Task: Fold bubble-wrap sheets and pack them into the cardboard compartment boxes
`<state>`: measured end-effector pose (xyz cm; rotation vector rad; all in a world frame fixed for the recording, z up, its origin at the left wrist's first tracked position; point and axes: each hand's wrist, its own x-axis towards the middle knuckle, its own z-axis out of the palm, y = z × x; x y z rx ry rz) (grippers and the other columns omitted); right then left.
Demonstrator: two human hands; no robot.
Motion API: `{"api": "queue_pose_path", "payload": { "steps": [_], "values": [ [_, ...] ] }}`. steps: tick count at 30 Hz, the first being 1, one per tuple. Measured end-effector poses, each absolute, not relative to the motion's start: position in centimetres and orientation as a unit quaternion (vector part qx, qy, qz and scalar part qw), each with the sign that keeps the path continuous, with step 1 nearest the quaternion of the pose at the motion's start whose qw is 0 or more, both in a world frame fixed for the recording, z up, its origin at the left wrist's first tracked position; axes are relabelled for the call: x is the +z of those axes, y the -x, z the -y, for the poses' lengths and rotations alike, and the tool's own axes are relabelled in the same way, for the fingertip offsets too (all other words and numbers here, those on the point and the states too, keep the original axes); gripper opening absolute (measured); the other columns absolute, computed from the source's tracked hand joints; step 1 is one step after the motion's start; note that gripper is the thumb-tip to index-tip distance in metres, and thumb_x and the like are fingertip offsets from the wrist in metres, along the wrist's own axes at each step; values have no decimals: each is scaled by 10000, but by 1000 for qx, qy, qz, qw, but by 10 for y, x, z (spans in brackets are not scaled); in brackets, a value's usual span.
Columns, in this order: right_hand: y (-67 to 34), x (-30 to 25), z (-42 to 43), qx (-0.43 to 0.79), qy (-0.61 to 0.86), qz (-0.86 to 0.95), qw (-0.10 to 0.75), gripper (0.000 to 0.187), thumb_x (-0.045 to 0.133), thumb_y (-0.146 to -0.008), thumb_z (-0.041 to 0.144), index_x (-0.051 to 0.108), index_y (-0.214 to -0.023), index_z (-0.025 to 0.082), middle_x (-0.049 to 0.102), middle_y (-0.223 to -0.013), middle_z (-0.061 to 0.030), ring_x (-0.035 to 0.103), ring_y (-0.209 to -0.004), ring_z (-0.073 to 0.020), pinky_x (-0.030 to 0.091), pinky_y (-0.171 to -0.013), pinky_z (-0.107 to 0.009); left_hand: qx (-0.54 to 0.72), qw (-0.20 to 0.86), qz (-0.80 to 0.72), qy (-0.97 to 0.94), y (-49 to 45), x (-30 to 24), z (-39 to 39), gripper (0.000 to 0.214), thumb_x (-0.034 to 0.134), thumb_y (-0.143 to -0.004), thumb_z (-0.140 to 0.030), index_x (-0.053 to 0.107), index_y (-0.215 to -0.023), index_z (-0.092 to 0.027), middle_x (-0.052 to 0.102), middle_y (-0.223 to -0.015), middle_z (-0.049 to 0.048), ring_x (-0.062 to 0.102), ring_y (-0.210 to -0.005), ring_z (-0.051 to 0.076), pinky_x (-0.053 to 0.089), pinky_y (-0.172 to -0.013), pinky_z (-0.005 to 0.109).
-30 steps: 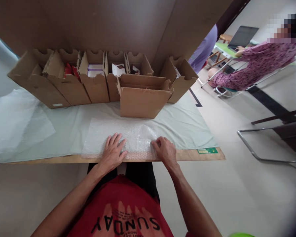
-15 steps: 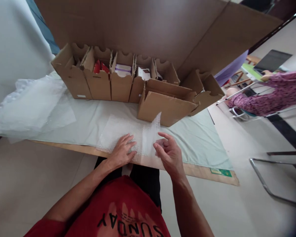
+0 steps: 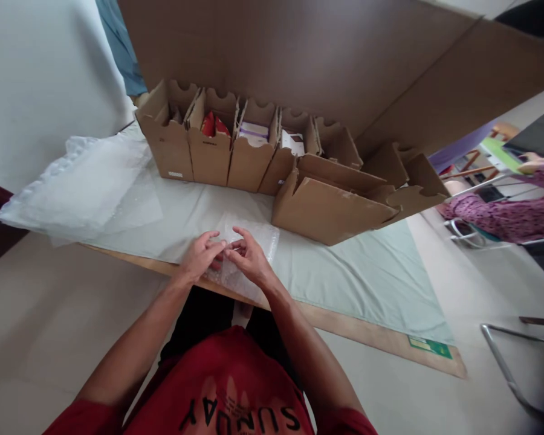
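Note:
A clear bubble wrap sheet [image 3: 268, 240] lies near the front edge of the cloth-covered table, partly under my hands. My left hand [image 3: 201, 257] is at its left part, thumb and fingers closed on the plastic. Right beside it, my right hand [image 3: 250, 258] pinches the wrap, the thumb tips of both hands nearly touching. The plastic between the fingers is mostly hidden. Just beyond my right hand stands a low cardboard box [image 3: 335, 208], open at the top.
Several cardboard bins [image 3: 211, 160] stand in a row at the back, some holding red or white packets. A pile of bubble wrap [image 3: 81, 187] lies at left. A tall cardboard panel [image 3: 272, 54] rises behind. At right, a person in a pink patterned garment [image 3: 512, 211] sits.
My right hand has moved left, carrying the wrap's right end over, and now meets my left hand. The left hand has closed its fingers. The view has shifted left.

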<state>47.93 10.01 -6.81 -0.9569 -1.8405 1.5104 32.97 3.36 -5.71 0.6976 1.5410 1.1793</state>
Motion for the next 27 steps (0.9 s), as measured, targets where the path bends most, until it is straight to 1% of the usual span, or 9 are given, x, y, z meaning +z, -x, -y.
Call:
{"api": "queue_pose_path", "payload": {
  "steps": [2,5,7,10,13,15,18,21,27],
  "values": [
    [-491,-69,-98,575,349,683,285,591,701,-837,360,502,-1382,252,736,-987,-41,687,-779,-161,534,-642,-278,448,492,-669,-331,-327,-59,-37,613,623,-814,-314,522,-1382,-105,663,-745,18,639,-629,172,489,-491,242],
    [-520,-64,-95,536,367,686,327,467,622,-912,409,549,-1347,255,750,-1083,-82,716,-917,-200,582,-734,-333,412,444,-697,-384,-328,-64,-41,544,577,-815,-244,568,-1346,-125,619,-675,-16,598,-566,150,456,-492,228],
    [-536,-61,-94,483,390,707,339,358,601,-933,389,620,-1266,257,754,-1121,-89,719,-986,-216,595,-816,-374,398,416,-711,-403,-329,-67,-43,498,563,-847,-274,594,-1325,-139,646,-703,-6,610,-557,144,463,-528,235],
    [-546,-67,-93,429,403,746,313,264,586,-928,313,693,-1161,250,759,-1157,-87,726,-1006,-225,597,-886,-402,372,379,-734,-423,-331,-66,-45,493,534,-923,-428,617,-1311,-134,684,-748,29,642,-589,163,484,-591,263],
    [-541,-78,-91,411,393,767,296,286,553,-921,254,706,-1163,245,762,-1159,-79,734,-968,-216,603,-896,-396,327,314,-762,-462,-333,-60,-48,541,561,-925,-485,625,-1317,-119,706,-761,58,683,-712,216,506,-689,298],
    [-538,-81,-89,392,383,779,303,299,535,-933,238,707,-1177,245,760,-1165,-76,732,-980,-213,598,-920,-395,279,269,-782,-489,-334,-57,-50,492,593,-906,-366,617,-1338,-132,736,-818,72,705,-809,239,510,-761,311],
    [-540,-81,-89,344,364,802,325,311,524,-955,228,702,-1210,253,750,-1200,-82,710,-1083,-231,570,-996,-431,200,209,-810,-509,-332,-55,-51,477,544,-885,-207,602,-1358,-179,770,-929,83,721,-890,247,509,-811,319],
    [-546,-84,-91,304,348,825,326,329,519,-962,208,701,-1229,272,743,-1228,-82,670,-1198,-246,531,-1065,-473,140,161,-835,-508,-328,-56,-50,469,520,-902,-228,588,-1365,-211,779,-1017,93,727,-957,258,514,-815,321],
    [-547,-98,-93,286,329,843,314,353,507,-957,170,701,-1234,273,752,-1212,-77,645,-1257,-253,519,-1085,-503,88,149,-839,-516,-327,-56,-49,486,514,-918,-249,553,-1401,-207,782,-1046,112,730,-996,278,520,-824,336]
  ]
}}
